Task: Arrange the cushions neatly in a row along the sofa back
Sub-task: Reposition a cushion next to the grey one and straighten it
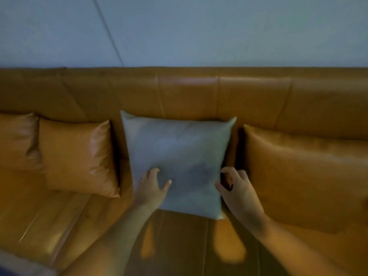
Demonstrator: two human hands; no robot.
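A pale grey square cushion (177, 154) leans upright against the sofa back (189, 92) in the middle of the view. My left hand (152, 186) rests on its lower left part with fingers spread. My right hand (235, 188) is at its lower right edge, fingers curled and apart, thumb touching the fabric. An orange cushion (77, 156) stands to the left, with another orange cushion (17, 142) beside it at the far left. A large orange cushion (304, 176) leans at the right.
The orange leather seat (65, 222) stretches in front of the cushions. A pale wall (199, 30) rises behind the sofa. A strip of floor (18, 265) shows at the bottom left corner.
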